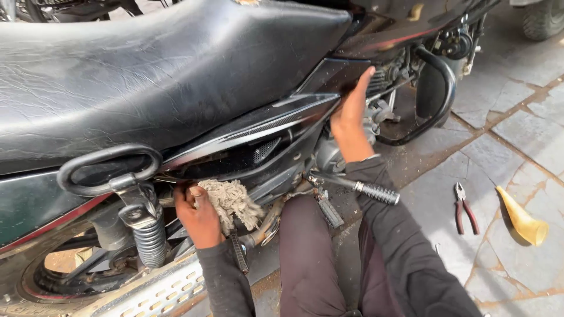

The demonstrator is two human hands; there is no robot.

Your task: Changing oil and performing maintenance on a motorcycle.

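Cracked stone paving (517,123) lies beneath a black motorcycle (176,76), with red-handled pliers (463,206) and a yellow funnel (521,220) resting nearby on the ground. Under the seat, the left hand (198,214) clenches a frayed wad of cotton rag (232,202) against the frame beside the rear shock spring (148,235). Further forward, the right hand (351,114) presses open-fingered against the black side panel (282,126), gripping nothing.
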